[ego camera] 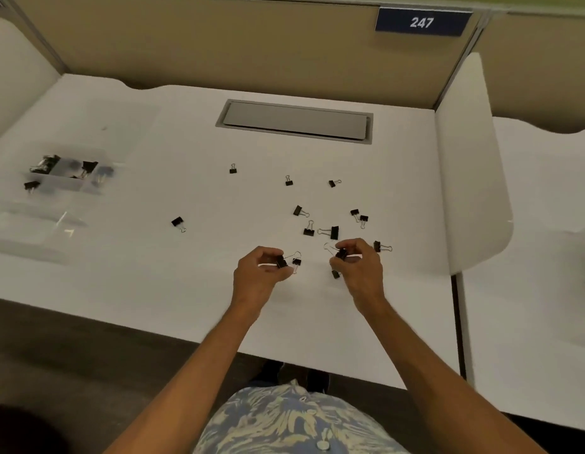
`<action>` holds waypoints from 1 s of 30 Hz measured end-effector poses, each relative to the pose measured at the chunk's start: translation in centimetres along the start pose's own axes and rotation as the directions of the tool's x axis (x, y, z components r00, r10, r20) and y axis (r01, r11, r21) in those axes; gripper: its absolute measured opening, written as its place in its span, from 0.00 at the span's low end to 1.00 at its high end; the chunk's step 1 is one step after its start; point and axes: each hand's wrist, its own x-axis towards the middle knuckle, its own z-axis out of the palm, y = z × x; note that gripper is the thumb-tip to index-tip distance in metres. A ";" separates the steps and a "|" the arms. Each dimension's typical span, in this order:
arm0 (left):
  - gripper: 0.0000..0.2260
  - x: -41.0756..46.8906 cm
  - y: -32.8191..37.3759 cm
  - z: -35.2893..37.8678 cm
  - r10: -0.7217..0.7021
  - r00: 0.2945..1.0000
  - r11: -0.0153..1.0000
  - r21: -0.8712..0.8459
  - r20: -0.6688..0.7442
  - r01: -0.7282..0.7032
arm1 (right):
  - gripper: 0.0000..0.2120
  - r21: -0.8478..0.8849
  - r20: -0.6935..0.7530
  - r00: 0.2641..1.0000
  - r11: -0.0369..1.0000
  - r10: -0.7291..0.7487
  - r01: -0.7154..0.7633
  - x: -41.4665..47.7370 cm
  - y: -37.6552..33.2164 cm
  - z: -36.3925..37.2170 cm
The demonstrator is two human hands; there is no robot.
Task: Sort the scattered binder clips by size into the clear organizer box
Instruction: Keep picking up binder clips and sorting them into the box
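The white bench (153,290) carries the clear organizer box (68,191) at its far left, well apart from both hands. The left hand (261,273) has its grip pinched on a black clip (281,261). The right hand (361,263) pinches a second clip (341,253). About twelve loose clips (299,211) lie scattered nearby. On the long carry a pinch could slip, or similar sizes could get mixed. The box holds perhaps four, blurred.
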 end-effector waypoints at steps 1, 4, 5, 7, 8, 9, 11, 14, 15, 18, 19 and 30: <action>0.15 -0.3 0.0 -0.2 0.000 1.000 0.999 -0.033 -0.004 0.000 | 0.14 0.042 0.042 0.999 0.999 -0.003 0.001 -0.2 -0.2 0.3; 0.14 -0.5 -0.4 -1.5 0.014 0.999 0.996 -0.084 -0.029 -0.016 | 0.17 0.124 0.138 0.990 0.992 -0.021 0.004 -1.0 -1.0 1.6; 0.14 -0.5 -0.6 -2.1 0.017 0.999 0.996 -0.089 -0.039 -0.020 | 0.17 0.146 0.160 0.987 0.989 -0.030 0.006 -1.3 -1.3 2.3; 0.16 -0.6 -0.9 -3.6 0.009 0.998 0.992 -0.125 -0.058 -0.016 | 0.17 0.192 0.203 0.979 0.981 -0.036 -0.004 -1.9 -1.9 3.8; 0.17 -0.7 -1.1 -4.4 0.000 0.998 0.988 -0.157 -0.070 -0.011 | 0.16 0.208 0.223 0.974 0.978 -0.036 -0.011 -2.2 -2.1 4.6; 0.17 -0.8 -1.2 -5.4 -0.011 0.996 0.982 -0.189 -0.086 -0.005 | 0.16 0.219 0.244 0.969 0.976 -0.036 -0.019 -2.5 -2.4 5.5; 0.15 -0.9 -1.4 -7.5 -0.029 0.991 0.971 -0.238 -0.127 -0.002 | 0.14 0.231 0.285 0.958 0.972 -0.040 -0.028 -3.1 -3.0 7.3; 0.11 -1.0 -2.1 -11.2 -0.028 0.986 0.967 -0.254 -0.164 -0.015 | 0.13 0.228 0.349 0.936 0.973 -0.055 -0.028 -4.2 -3.9 10.6; 0.10 -1.0 -2.4 -12.6 -0.023 0.985 0.966 -0.259 -0.172 -0.022 | 0.13 0.234 0.368 0.928 0.972 -0.055 -0.035 -4.6 -4.3 11.8; 0.09 -1.2 -3.2 -17.2 -0.016 0.979 0.958 -0.282 -0.204 -0.043 | 0.12 0.256 0.420 0.905 0.966 -0.072 -0.042 -6.2 -5.4 16.0; 0.09 -1.3 -3.5 -18.8 -0.014 0.977 0.954 -0.295 -0.214 -0.051 | 0.12 0.257 0.432 0.898 0.966 -0.082 -0.036 -6.8 -5.7 17.6; 0.10 -1.9 -6.9 -36.1 0.007 0.947 0.941 -0.317 -0.321 -0.114 | 0.12 0.203 0.532 0.838 0.979 -0.124 0.016 -13.3 -8.7 34.4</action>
